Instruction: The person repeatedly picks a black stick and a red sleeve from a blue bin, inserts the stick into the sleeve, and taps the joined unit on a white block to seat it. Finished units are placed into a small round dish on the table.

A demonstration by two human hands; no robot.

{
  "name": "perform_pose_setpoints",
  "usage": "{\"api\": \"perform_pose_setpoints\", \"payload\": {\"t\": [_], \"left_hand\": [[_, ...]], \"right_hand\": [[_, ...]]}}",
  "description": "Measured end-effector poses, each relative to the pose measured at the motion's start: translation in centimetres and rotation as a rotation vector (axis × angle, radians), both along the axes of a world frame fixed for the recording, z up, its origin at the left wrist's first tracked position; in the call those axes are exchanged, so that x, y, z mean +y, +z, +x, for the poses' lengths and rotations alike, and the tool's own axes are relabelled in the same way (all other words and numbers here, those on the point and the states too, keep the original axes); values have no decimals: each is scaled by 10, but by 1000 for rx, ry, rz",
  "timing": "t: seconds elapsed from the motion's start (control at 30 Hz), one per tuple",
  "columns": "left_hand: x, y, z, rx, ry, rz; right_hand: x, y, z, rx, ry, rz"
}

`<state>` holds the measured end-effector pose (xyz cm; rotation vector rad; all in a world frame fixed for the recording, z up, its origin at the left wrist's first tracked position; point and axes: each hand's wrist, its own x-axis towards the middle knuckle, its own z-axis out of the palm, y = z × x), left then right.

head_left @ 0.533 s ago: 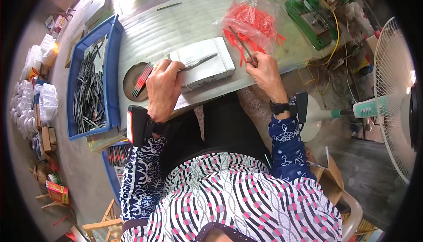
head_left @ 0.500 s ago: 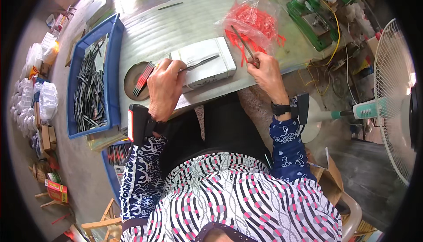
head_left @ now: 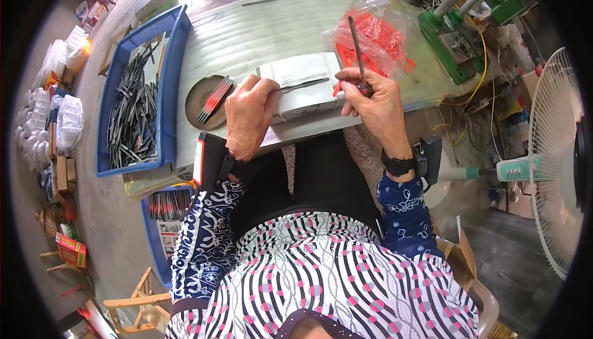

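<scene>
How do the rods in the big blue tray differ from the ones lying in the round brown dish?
The rods in the blue tray are dark grey all over, while those in the round brown dish carry red sleeves. The tray holds a large, criss-crossed heap; the dish holds only a few, lying side by side. The tray stands farther from the left hand than the dish. Both sets are thin and straight.
</scene>
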<state>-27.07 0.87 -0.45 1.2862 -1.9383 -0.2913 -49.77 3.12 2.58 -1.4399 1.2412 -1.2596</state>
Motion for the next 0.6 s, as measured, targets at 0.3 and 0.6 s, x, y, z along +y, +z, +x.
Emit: {"api": "perform_pose_setpoints", "payload": {"t": [0.3, 0.6], "left_hand": [[1, -7, 0, 81, 27, -40], [2, -12, 0, 126, 27, -56]], "right_hand": [[-12, -5, 22, 620, 9, -448], [-32, -7, 48, 919, 37, -556]]}}
